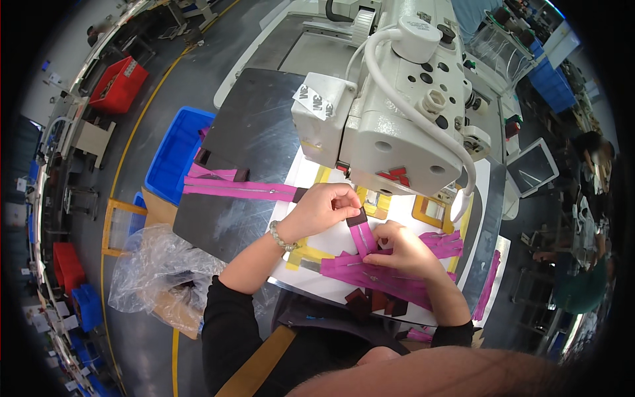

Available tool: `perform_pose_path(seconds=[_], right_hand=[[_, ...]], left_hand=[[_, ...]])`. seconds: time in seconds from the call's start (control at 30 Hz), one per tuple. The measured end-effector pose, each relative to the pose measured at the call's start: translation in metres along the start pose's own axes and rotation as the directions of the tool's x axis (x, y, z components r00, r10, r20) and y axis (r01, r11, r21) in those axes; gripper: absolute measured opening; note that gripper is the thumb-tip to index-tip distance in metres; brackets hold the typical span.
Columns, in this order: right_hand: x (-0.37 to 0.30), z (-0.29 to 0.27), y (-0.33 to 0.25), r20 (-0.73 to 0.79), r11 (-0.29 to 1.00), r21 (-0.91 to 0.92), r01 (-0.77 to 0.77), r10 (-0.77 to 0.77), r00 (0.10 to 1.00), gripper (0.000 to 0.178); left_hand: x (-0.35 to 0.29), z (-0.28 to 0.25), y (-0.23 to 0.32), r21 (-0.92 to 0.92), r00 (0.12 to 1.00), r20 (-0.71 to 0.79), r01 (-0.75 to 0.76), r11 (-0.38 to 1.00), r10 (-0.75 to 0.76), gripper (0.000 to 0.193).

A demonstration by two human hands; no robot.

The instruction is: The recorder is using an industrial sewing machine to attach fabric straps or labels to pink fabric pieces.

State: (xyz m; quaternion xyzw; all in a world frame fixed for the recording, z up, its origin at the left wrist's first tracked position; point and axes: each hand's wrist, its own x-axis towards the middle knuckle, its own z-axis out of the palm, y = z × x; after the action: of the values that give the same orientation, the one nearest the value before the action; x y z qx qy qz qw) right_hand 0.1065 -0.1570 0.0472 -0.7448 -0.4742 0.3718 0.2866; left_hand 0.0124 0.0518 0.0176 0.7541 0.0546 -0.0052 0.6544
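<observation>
My left hand (319, 210), a beaded bracelet on its wrist, pinches the dark brown end tab (356, 219) of a magenta zipper strip (361, 238). Lower down the same strip, the fingers of my right hand (405, 250) close on it. Under and beside my right hand lies a pile of magenta zippers (397, 281) on the white work surface. Dark brown patches (359, 303) sit at the near edge, close to my body. Another magenta zipper (241, 190) with a dark end stretches left of my left hand across the black table.
A large white sewing machine (390, 142) stands just beyond my hands, with yellow frames (431, 213) beneath its head. A blue bin (173, 155) and a clear plastic bag (155, 271) are at the left. A screen (531, 173) stands at the right.
</observation>
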Motion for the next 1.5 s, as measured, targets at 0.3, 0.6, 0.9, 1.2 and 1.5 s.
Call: perform_pose_path(seconds=[0.3,0.6,0.9,1.2,1.5], right_hand=[[-0.013,-0.025,-0.005,0.144,0.883,0.391,-0.258,0.218,0.965,0.051],[-0.024,-0.035,-0.006,-0.002,0.995,0.092,-0.048,0.049,0.999,0.081],[-0.041,-0.052,0.010,0.109,0.978,-0.030,0.206,-0.202,0.973,0.025],[-0.059,-0.068,0.001,0.119,0.938,-0.283,0.202,-0.175,0.977,0.015],[-0.049,-0.071,-0.045,0.089,0.924,0.343,0.169,-0.211,0.973,0.036]], left_hand=[[0.000,0.000,-0.001,-0.026,0.989,-0.141,-0.039,0.999,0.035,0.009],[0.000,-0.001,0.001,0.023,0.989,-0.146,-0.022,0.999,0.025,0.009],[-0.001,0.001,0.002,0.045,0.983,-0.163,-0.082,0.996,0.088,0.008],[0.000,0.001,-0.003,0.012,0.982,-0.170,-0.082,0.997,0.083,0.007],[-0.003,-0.010,0.012,0.567,0.845,0.138,-0.495,0.659,0.517,0.040]])
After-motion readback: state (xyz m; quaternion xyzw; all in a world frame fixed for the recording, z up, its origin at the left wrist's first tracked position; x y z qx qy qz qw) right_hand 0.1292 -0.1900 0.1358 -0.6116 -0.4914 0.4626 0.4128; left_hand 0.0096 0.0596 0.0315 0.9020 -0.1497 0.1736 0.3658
